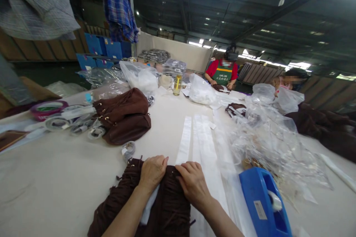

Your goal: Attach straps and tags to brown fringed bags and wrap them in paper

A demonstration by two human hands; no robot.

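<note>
A dark brown fringed bag lies at the table's near edge, right in front of me. My left hand is closed at its upper edge, with the thumb side turned toward the middle. On the other side, my right hand pinches the same edge, its fingers bent over the top. A pale, bluish white piece shows between the fringed parts, partly covered by my left forearm. Just beyond my left hand sits a coiled strap in clear wrap.
Brown bags and a purple tape roll lie to the left. White strips run up the middle. At right are a blue tape dispenser and crumpled clear plastic. Two people sit across the table.
</note>
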